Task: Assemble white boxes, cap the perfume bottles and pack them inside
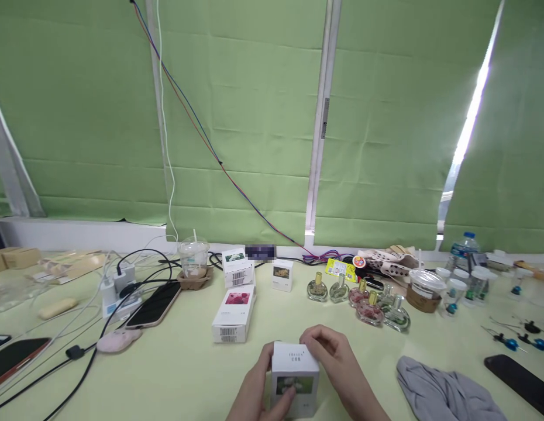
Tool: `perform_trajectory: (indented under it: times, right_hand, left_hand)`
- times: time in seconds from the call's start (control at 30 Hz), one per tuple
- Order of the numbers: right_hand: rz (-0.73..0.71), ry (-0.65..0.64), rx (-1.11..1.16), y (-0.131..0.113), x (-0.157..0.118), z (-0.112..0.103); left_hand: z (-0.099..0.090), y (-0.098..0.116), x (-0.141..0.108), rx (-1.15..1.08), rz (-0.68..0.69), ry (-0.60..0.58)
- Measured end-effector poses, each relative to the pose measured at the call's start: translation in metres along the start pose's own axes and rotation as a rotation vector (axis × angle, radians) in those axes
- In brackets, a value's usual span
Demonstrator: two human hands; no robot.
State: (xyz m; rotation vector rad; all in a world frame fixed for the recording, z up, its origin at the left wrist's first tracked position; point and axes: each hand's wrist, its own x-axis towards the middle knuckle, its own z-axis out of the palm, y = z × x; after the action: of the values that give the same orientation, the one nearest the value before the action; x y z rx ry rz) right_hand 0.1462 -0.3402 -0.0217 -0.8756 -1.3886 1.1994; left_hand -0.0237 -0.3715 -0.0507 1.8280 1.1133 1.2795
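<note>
Close in front of me is a small white perfume box (pixel 295 361) with printed lettering on top and a picture of white flowers on its front. My left hand (pixel 264 390) grips it from the left, thumb across the picture and fingers partly hidden behind. The bent fingers of my right hand (pixel 336 362) are closed on the box's upper right edge; their tips are partly hidden. Beyond lie a white box with a pink picture (pixel 235 314), another with a green picture (pixel 238 268), and a small upright box (pixel 282 275). Several glass perfume bottles (pixel 371 310) stand to the right.
Left are a phone (pixel 154 305), a power strip (pixel 121 297), tangled cables and a pink pouch-like item (pixel 118 340). Plastic cups (pixel 194 257) stand left and right. Grey cloth (pixel 447 389), a black case (pixel 520 383) and lidded jars (pixel 454 295) are at right. Green blinds (pixel 250 123) hang behind.
</note>
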Motion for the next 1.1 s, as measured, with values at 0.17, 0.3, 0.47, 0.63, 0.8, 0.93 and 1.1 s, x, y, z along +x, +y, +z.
perform_trajectory:
  times: [0.17, 0.3, 0.47, 0.63, 0.8, 0.93, 1.1]
  right_hand:
    - [0.051, -0.035, -0.034, 0.003, 0.000, -0.002]
    - [0.046, -0.042, -0.036, 0.003, 0.002, -0.002]
    - [0.066, -0.035, -0.056, 0.001, 0.003, -0.002]
    - [0.071, 0.006, -0.051, 0.003, 0.002, -0.001]
    - [0.028, -0.061, -0.040, 0.003, -0.001, -0.003]
    - [-0.012, -0.131, -0.020, 0.006, -0.003, -0.006]
    - [-0.009, -0.116, -0.074, 0.006, -0.002, -0.006]
  left_hand:
    - [0.003, -0.005, -0.002, -0.041, -0.054, 0.031]
    - [0.005, -0.011, -0.004, -0.030, -0.046, 0.044]
    - [0.004, -0.015, -0.004, 0.040, -0.027, 0.071]
    - [0.003, -0.020, -0.003, 0.099, 0.005, 0.100]
    - [0.004, -0.028, -0.002, 0.037, 0.026, 0.047]
    - [0.004, -0.029, -0.001, 0.014, 0.051, -0.009]
    - [0.002, -0.029, -0.002, 0.151, 0.059, -0.036]
